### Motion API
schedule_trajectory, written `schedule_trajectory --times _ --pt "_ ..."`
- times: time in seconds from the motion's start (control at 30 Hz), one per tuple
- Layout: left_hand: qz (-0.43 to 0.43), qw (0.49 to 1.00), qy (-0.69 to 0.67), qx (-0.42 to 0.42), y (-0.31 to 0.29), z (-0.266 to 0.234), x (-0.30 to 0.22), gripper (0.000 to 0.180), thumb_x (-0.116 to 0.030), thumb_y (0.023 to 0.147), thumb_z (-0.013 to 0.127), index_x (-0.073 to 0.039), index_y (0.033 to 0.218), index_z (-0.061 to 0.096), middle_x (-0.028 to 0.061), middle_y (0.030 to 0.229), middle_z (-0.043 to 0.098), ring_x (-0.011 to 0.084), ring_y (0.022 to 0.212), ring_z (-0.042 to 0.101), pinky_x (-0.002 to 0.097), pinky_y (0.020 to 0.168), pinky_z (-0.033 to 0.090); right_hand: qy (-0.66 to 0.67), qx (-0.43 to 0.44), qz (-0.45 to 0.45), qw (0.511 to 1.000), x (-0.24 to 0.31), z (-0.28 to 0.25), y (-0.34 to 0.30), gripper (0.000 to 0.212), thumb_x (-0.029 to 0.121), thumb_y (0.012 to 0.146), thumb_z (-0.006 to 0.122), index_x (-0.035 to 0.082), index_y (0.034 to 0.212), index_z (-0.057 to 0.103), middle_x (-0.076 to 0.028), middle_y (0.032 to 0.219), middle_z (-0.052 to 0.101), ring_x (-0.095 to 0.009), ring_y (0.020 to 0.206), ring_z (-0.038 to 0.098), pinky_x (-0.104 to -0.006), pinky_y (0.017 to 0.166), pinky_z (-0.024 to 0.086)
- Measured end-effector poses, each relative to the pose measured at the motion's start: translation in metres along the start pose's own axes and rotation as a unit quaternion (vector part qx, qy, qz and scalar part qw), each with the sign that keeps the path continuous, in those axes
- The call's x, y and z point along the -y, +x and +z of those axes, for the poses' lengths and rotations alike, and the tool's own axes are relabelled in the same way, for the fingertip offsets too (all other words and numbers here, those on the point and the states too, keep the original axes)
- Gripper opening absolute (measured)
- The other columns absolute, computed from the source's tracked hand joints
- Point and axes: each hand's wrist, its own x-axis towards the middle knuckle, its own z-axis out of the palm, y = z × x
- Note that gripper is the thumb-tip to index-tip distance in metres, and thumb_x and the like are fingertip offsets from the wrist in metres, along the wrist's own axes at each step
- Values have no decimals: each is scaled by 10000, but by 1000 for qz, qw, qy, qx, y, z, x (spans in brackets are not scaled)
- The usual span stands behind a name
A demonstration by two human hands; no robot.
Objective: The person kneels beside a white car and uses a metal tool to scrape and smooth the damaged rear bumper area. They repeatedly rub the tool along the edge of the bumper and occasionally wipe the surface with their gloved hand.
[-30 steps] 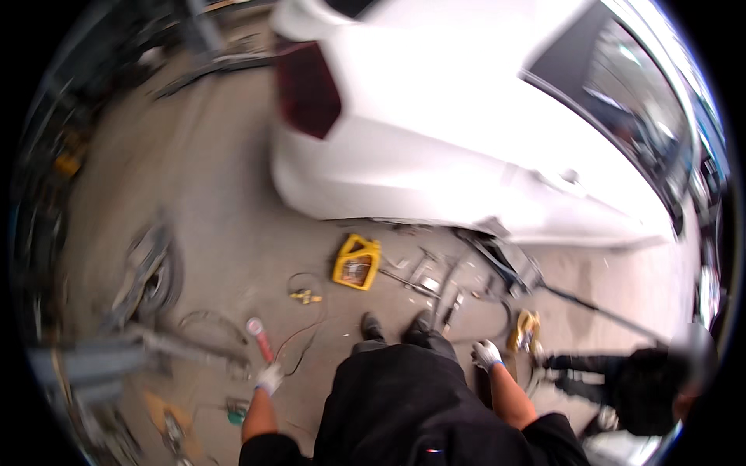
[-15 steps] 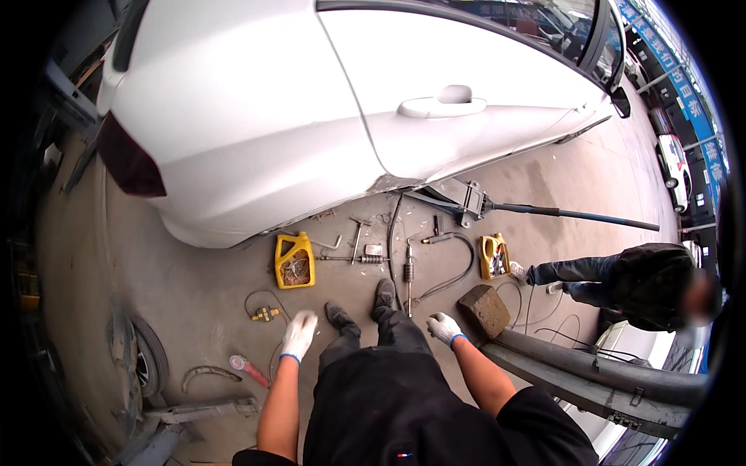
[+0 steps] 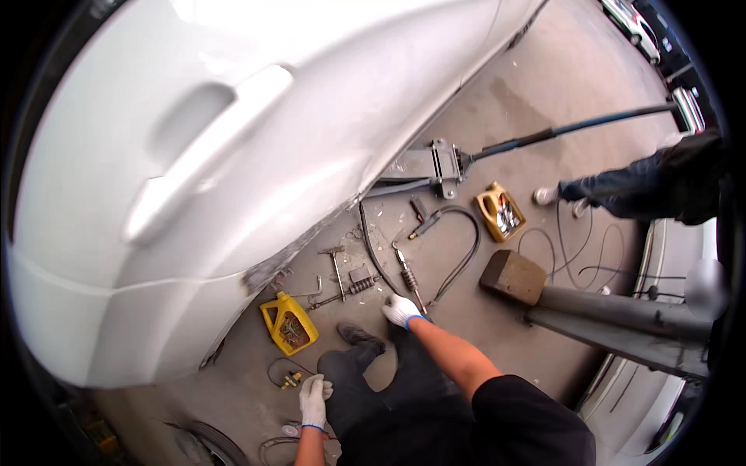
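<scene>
My right hand (image 3: pixel 401 311), in a white glove with a blue cuff, is curled over my right knee, close to the lower end of a rod tool (image 3: pixel 409 278) with a ribbed weight and hooked tip. No held object shows in it. My left hand (image 3: pixel 314 399), gloved alike, is beside my left thigh with its fingers loosely apart and no object visible. Ahead of it on the floor lies a cut-open yellow jug (image 3: pixel 312 342) of small metal pieces. A second ribbed-weight rod (image 3: pixel 362 286) and a T-shaped metal tool (image 3: pixel 337 272) lie between jug and right hand.
A white car (image 3: pixel 194 179) with a scraped lower edge fills the left. A floor jack (image 3: pixel 443 167) with a long handle reaches under it. Rightward are a cable with a torch-like end (image 3: pixel 427 225), another cut jug (image 3: pixel 507 221), a brown block (image 3: pixel 513 277), a metal beam (image 3: pixel 614 311) and another person (image 3: pixel 629 186).
I have lowered and moved nearer the car, with my knees now bent. My view has turned, and the car looms larger. My right hand has come in over the knee; my left is by the thigh.
</scene>
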Motion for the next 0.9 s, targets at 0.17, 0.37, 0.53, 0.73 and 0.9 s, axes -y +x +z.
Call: schedule_trajectory --times 0.17,0.37,0.53,0.73,0.9 --pt "46 995 -6 87 152 73 11 271 -203 1014 537 -13 1189 620 109 933 695 162 777 657 304 749 560 -104 14 -57 993 7 81 137 355 290 882 585 48 1137 634 -222 1101 694 -376 1052 670 -485 887 527" --pt "149 981 9 126 347 131 35 267 -197 1017 545 -19 1198 627 103 970 703 150 806 658 300 766 555 -290 -105 -168 936 -25 184 296 241 223 960 494 135 1090 677 -112 1108 669 -320 1010 669 -527 798 496" --pt "181 979 14 97 439 139 59 271 -196 1009 549 -15 1194 631 94 976 701 156 812 660 305 759 553 -423 -96 -205 878 -43 236 366 295 203 979 467 139 1167 685 -124 1124 643 -370 1023 636 -649 772 462" --pt "166 975 97 114 427 134 75 279 -204 992 573 -18 1190 633 87 969 700 153 793 658 304 719 547 -440 -107 -157 878 -47 258 364 334 192 987 464 93 1247 648 -218 1243 590 -505 1106 579 -710 793 442" --pt "122 980 131 85 444 119 88 288 -215 990 572 -17 1193 627 92 964 696 143 767 636 300 699 540 -313 -91 -20 945 -51 255 381 356 204 1011 437 118 1307 615 -208 1289 578 -502 1117 583 -673 805 473"
